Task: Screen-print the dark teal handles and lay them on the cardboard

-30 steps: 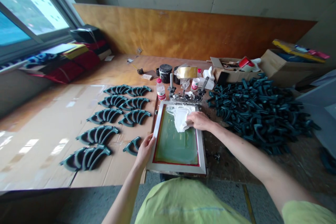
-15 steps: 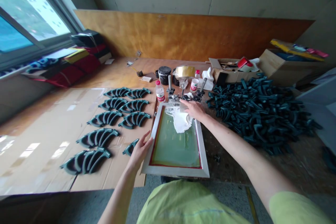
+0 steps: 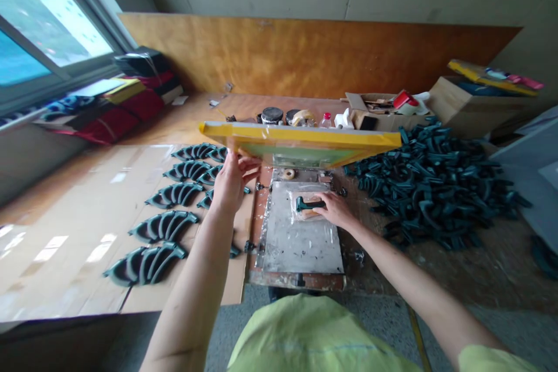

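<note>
A screen printing frame (image 3: 300,136), its edge bound in yellow tape, is tilted up over the metal base plate (image 3: 300,247). My left hand (image 3: 230,183) grips the frame's left side from below, the thumb partly hidden. On the plate, a dark green curved plastic handle (image 3: 308,204) lies on a small tan pad (image 3: 300,214). My right hand (image 3: 337,210) has its fingertips closed on the right end of this handle. A tape roll (image 3: 288,174) sits near the plate's far end, under the frame.
Rows of similar green parts (image 3: 174,195) lie on cardboard (image 3: 87,215) to the left. A large heap of them (image 3: 440,186) is at the right. Behind the frame stand black tubs (image 3: 272,115), a red-capped bottle (image 3: 326,121) and an open carton (image 3: 387,122).
The frame has swung up from lying flat, with my left hand raising its near side. My right hand has come from the white paste on the screen down to the handle on the plate.
</note>
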Demonstrator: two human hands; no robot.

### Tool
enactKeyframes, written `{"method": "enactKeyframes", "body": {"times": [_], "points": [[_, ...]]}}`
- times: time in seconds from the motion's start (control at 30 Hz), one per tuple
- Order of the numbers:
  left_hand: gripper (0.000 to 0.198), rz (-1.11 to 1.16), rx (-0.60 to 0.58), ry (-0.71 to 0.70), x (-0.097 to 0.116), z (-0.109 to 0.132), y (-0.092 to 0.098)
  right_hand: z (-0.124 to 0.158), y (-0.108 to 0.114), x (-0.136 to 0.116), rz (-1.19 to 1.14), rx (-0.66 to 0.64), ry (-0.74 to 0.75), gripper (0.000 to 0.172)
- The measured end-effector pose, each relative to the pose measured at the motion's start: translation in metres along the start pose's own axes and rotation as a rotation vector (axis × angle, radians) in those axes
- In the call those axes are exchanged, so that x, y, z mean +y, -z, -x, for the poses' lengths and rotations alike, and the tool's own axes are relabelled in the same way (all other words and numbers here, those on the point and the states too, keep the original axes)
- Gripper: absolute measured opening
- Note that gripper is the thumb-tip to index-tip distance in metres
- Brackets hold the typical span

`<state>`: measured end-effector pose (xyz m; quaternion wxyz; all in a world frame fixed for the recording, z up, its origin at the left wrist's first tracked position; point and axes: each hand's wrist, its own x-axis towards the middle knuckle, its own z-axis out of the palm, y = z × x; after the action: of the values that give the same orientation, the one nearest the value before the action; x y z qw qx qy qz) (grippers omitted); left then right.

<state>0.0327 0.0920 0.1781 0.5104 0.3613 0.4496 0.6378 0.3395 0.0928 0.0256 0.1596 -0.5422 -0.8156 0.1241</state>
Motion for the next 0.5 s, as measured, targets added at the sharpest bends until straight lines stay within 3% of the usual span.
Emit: {"method": "enactKeyframes", "body": {"times": [0.07,0.1,0.13,0.2,0.27,0.33,0.4,0.5], "points": [[0.053,0.03,0.072,0.015,-0.017,0.009,0.0,0.004,-0.004,-0.015,0.034,-0.01,0.032,0.024],[0.052,0.021,0.075,0.09,-0.031,0.02,0.001,0.005,-0.003,-0.024,0.042,0.005,0.02,0.017],[0.052,-0.002,0.053,0.209,-0.047,0.035,0.0,0.008,-0.001,-0.035,0.043,0.027,0.01,0.013],[0.054,-0.076,-0.1,0.569,-0.082,0.07,-0.001,0.016,0.0,-0.061,0.036,0.072,0.042,0.011],[0.05,-0.061,-0.136,0.75,-0.112,0.105,0.0,0.03,-0.003,-0.087,0.016,0.055,0.185,0.013],[0.04,-0.026,-0.054,0.782,-0.131,0.128,0.011,0.046,-0.008,-0.098,-0.035,-0.031,0.357,0.018],[0.035,-0.042,0.089,0.754,-0.138,0.139,0.039,0.065,-0.007,-0.083,-0.076,-0.092,0.391,0.027],[0.04,-0.174,0.354,0.699,-0.142,0.141,0.108,0.096,0.01,-0.013,0.017,-0.1,0.12,0.033]]}}
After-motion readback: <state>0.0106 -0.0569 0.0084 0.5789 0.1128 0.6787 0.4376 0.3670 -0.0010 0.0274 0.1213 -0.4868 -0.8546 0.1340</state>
